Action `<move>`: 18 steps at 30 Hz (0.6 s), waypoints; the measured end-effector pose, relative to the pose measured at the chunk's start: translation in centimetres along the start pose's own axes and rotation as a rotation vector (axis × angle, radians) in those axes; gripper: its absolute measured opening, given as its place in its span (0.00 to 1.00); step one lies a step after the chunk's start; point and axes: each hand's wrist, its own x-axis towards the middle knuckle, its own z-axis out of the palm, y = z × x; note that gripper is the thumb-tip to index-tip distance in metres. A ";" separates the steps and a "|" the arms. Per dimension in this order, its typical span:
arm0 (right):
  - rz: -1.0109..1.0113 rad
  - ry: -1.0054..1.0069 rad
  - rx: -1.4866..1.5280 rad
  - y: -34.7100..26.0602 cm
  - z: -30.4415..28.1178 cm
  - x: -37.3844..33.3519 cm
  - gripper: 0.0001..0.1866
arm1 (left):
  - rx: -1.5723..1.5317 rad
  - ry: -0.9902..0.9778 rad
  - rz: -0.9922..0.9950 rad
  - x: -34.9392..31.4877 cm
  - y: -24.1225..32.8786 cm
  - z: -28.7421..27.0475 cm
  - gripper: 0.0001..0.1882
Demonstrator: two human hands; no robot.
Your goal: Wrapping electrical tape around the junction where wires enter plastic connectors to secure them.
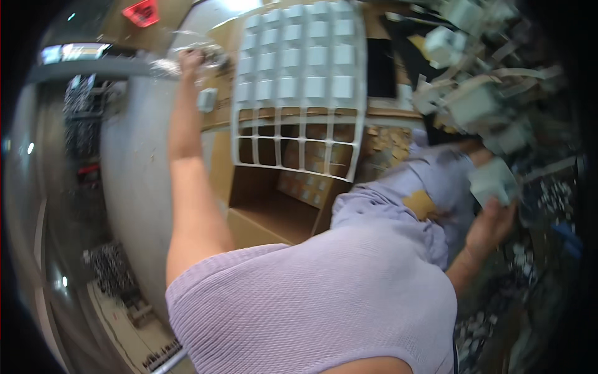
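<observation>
My left arm reaches far forward, and my left hand (192, 57) is closed on crumpled clear plastic (215, 55). Beside it, a small white block (207, 100) lies at the cardboard's edge. Low on the right, my right hand (491, 227) has its fingers around a white box-shaped piece (494, 182); motion blurs its details. Between the hands, a white grid divider (299, 137) holds rows of small white blocks (289, 56). Its nearest row of cells has no blocks and overhangs an open cardboard box (274, 215).
A blurred heap of white pieces and strips (479, 93) rises at the upper right. A red tag (142, 12) is at the upper left. A grey surface (134, 143) runs along the left. Several small parts (476, 327) lie at the lower right.
</observation>
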 end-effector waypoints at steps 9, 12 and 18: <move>-0.045 -0.153 0.067 -2.8 1.1 0.9 0.26 | -0.826 0.346 0.099 -11.0 16.7 -0.2 0.15; 0.012 -0.174 0.067 -3.7 1.2 1.0 0.28 | -1.208 -0.231 0.183 -23.5 26.5 2.5 0.17; -0.194 -0.060 -0.191 -4.6 0.7 1.0 0.36 | -1.265 -0.851 0.163 -39.2 39.0 9.1 0.16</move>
